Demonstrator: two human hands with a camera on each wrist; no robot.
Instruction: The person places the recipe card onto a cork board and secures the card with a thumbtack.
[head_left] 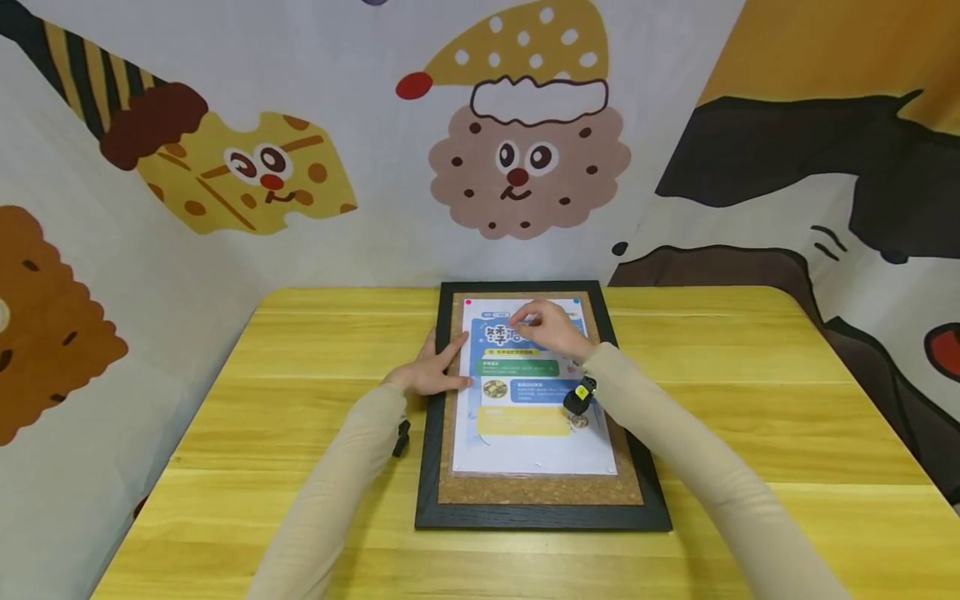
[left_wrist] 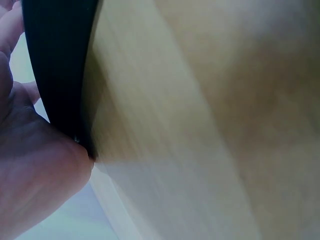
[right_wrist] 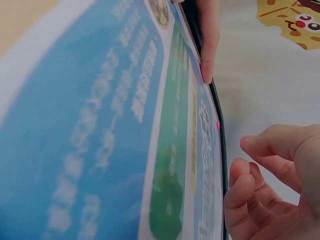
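Note:
A printed poster sheet (head_left: 540, 454) lies on a cork board (head_left: 540, 490) with a black frame (head_left: 540, 518). A pink pushpin (head_left: 468, 302) sits at its top left corner and a blue pushpin (head_left: 576, 301) at its top right. My left hand (head_left: 429, 371) rests with spread fingers across the frame's left side, its fingertips reaching the sheet's edge. Over the poster's title hovers my right hand (head_left: 553, 327), fingers loosely bent. In the right wrist view a small gap parts its thumb (right_wrist: 260, 142) from the other fingertips, and nothing shows between them.
The board lies on a yellow wood-grain table (head_left: 315, 400), its top end near the far edge. Behind the table hangs a white cloth backdrop (head_left: 375, 250) printed with cartoon biscuits and cheese. Dark cameras are strapped on both wrists.

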